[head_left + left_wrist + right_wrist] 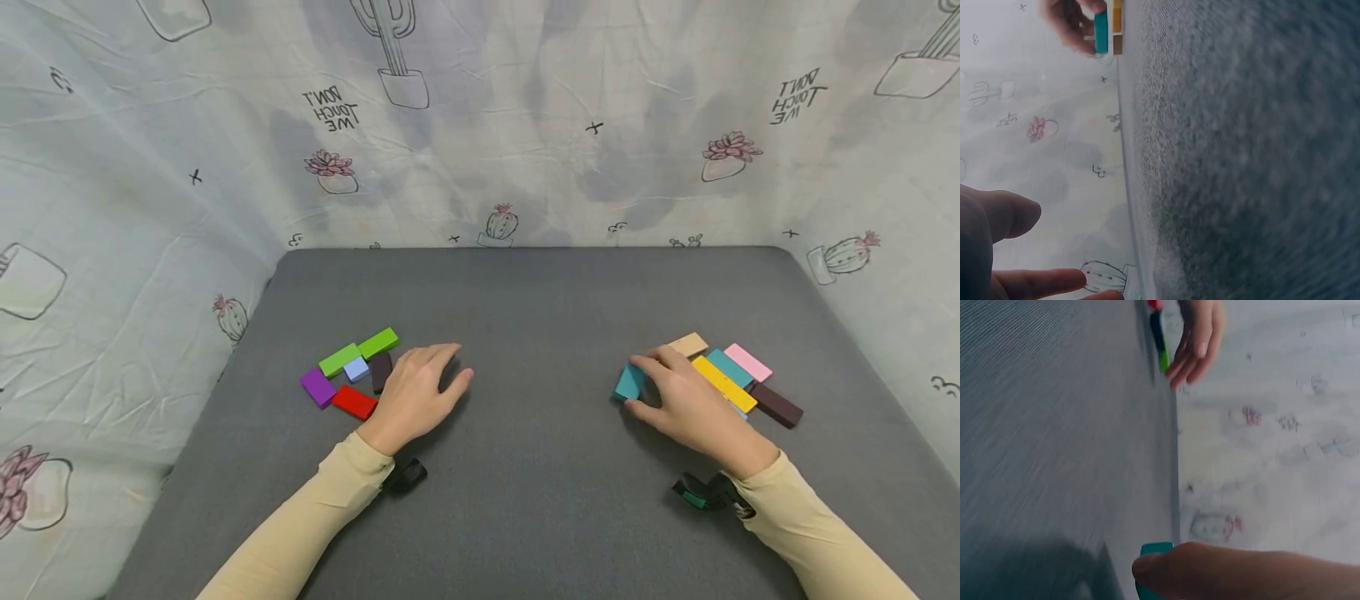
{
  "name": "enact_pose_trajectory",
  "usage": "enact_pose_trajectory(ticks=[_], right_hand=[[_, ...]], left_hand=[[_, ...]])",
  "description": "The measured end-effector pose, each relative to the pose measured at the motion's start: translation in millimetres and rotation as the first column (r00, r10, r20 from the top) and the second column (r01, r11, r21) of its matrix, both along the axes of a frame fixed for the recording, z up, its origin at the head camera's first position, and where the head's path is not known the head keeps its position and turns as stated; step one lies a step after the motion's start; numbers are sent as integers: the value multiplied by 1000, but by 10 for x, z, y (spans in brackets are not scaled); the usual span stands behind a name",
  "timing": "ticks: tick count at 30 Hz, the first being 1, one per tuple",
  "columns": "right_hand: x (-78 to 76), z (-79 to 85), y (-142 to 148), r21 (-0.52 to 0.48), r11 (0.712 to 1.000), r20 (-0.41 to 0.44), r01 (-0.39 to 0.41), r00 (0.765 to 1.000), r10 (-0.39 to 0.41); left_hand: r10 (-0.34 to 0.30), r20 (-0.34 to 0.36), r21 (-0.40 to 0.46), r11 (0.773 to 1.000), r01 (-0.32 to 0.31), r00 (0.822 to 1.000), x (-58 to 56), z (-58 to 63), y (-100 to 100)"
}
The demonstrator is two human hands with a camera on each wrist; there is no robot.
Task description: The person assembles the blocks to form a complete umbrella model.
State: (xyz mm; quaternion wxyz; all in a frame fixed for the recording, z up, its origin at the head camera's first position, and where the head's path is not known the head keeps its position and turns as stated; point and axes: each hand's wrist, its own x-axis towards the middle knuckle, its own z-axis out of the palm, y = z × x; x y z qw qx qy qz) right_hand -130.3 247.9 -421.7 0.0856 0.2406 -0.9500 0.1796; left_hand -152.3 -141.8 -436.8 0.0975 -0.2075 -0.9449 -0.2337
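My right hand [678, 404] pinches a teal block [628, 382] between thumb and fingers at the near left of the right-hand group. In the right wrist view the thumb presses on the side of this teal block [1155, 549]. Over the table's left half, my left hand [422, 392] holds nothing, its thumb and fingers apart. It is nearest to a dark brown block [381, 372] and a red block [354, 402], whose right end lies close by the hand. The left wrist view shows that thumb [1013, 214] and fingertips with a gap between them.
Two green blocks [340, 360], a small blue one [356, 369] and a purple one [318, 388] lie left. On the right are tan [687, 344], yellow [723, 383], second teal [730, 367], pink [747, 362] and dark brown [777, 405] blocks. A printed cloth hangs behind the grey table [525, 500].
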Motion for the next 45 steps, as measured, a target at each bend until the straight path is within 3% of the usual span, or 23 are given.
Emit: enact_pose_trajectory(ticks=[3,8,15,25,31,38,45], right_hand=[[-84,-15,-194,-9,999,61,-44,997,44],[-157,-96,-519,-26,991,93,-135,986,137],[-169,-143,-830,-40,971,76,-234,969,237],[-196,-199,-1006,-41,951,49,-307,950,309],[-128,-233,-1055,-45,934,21,-355,934,357],[-6,-225,-1108,-58,925,25,-375,926,377],[101,-259,-1108,-74,917,16,-391,919,394]], left_hand=[[-7,-1,-2,1000,7,1000,13,-7,8],[-16,3,-8,1000,16,1000,46,-13,22],[-48,-39,-17,999,47,998,58,-37,36],[-81,-57,-36,996,79,995,116,-61,105],[-130,-57,-9,992,130,990,179,-36,171],[-185,8,19,983,185,983,250,-35,248],[-301,17,76,951,299,953,345,-95,330]])
